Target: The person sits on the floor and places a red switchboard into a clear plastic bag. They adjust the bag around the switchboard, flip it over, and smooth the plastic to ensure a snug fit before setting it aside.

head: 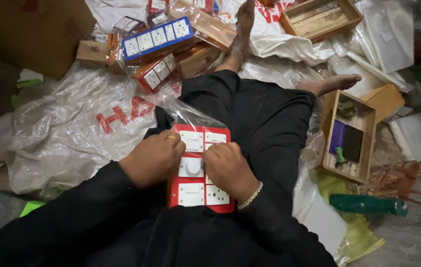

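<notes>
A red switch board lies flat on the person's lap, between both hands. It has white switches and sockets in rows and one round white knob in the middle. Its far end sits in the mouth of a clear plastic bag.

The left hand is curled, with its fingers bent over the left edge of the board, gripping it. A ring shows on one finger. The right hand is curled too and lies on top of the board, fingers pressing on the white parts next to the knob. It covers some of the sockets. A bracelet is on that wrist.

To the right of the right hand stands an open wooden box with dark parts and a small green piece inside. Far ahead of the hands lie more boards, one blue and one red, wrapped in clear bags. Another wooden box lies far ahead to the right.
</notes>
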